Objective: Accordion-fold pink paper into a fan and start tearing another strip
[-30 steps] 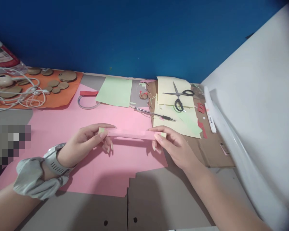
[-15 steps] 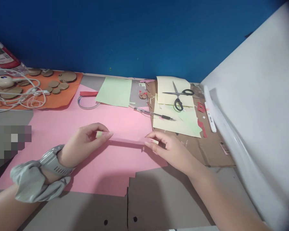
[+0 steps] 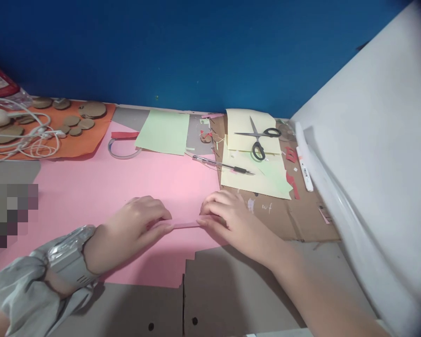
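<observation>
Head view. Pink strip (image 3: 186,225): above near part of pink sheet (image 3: 126,180). Left hand (image 3: 131,224), right hand (image 3: 238,222): thumbs and fingers clamped on strip. Change: hands lower, closer; strip's pale ends hidden; handling apparently turned to pressing. Scissors (image 3: 257,135): right of sheet.

Strip (image 3: 185,225) between left hand (image 3: 131,229), right hand (image 3: 235,222); pen (image 3: 224,165) behind; scissors (image 3: 257,136) on sheet (image 3: 237,122), right.
</observation>
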`<state>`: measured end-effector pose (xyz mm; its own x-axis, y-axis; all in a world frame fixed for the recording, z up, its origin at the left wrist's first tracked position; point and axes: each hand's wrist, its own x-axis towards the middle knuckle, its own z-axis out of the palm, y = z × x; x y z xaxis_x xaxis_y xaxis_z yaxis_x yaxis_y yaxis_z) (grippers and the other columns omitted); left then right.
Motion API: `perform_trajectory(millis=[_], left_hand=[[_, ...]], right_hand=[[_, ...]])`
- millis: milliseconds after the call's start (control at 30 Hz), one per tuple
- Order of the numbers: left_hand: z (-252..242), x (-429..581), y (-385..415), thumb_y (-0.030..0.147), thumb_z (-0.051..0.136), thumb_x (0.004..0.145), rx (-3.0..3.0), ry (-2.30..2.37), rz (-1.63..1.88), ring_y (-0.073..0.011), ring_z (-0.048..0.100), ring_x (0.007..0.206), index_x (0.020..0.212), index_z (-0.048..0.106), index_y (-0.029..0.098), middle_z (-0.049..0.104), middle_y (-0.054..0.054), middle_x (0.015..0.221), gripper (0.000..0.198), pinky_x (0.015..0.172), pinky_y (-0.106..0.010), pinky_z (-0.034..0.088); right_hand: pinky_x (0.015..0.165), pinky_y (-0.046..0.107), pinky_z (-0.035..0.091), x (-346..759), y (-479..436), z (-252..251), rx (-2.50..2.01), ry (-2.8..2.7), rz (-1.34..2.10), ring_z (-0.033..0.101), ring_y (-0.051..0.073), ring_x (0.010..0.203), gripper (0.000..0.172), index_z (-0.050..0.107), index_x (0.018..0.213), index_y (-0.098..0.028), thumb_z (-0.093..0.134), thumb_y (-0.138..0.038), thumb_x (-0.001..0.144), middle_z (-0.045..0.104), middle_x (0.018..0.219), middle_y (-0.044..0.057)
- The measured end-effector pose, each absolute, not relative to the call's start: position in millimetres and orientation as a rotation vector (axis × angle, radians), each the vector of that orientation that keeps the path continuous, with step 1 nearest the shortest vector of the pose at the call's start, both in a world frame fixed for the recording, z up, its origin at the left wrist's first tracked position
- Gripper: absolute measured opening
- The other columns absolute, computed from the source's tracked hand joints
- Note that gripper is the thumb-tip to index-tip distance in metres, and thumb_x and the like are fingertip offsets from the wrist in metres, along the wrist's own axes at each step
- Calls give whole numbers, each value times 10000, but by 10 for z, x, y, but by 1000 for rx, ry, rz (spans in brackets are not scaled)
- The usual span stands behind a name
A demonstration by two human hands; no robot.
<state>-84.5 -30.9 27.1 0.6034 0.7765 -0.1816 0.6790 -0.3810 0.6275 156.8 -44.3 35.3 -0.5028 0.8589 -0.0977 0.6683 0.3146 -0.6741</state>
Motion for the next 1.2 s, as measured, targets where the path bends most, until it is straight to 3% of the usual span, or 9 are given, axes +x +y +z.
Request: perform_trajectory(millis=[267,467,633,833,1067,1200], left_hand=[[360,-911,-239,419,483,855,2079,1183,-15,-167,525,759,827,632,241,611,7,797,234,717,-294,374],[308,-873,-239,460,439,869,2265,1247,80,-207,507,880,847,645,241,613,-23,919,302,812,-366,356],[264,-865,-221,390,448,875,2263,1181,117,-197,511,841,821,632,223,628,-25,861,255,791,-355,367],[258,-959,-208,329,432,884,2273,1140,138,-174,521,815,806,608,211,610,-10,826,226,783,-337,359],[240,-786,-325,409,443,886,2443,1217,172,-200,522,823,843,610,207,619,-30,864,266,779,-382,320],[222,-710,-350,357,433,899,2432,1210,200,-194,527,829,862,621,215,625,-31,883,239,770,-374,321]], right_hand=[[866,348,348,1474,-424,356,-1329,-2373,1081,523,160,868,262,580,809,-212,413,-363,943,608,836,7],[896,362,332,1438,-424,266,-1321,-2355,965,492,171,940,173,581,871,-217,444,-299,937,591,930,28],[891,356,329,1437,-417,247,-1310,-2350,967,485,167,923,153,560,851,-214,449,-278,935,582,915,22],[852,321,344,1494,-417,246,-1296,-2437,900,479,156,882,177,504,785,-201,425,-241,939,563,896,22],[876,356,305,1418,-425,197,-1285,-2551,655,497,182,900,209,558,862,-186,398,-289,949,589,898,50],[864,345,299,1397,-435,170,-1260,-2567,611,500,176,896,227,576,885,-177,389,-285,955,598,901,47]])
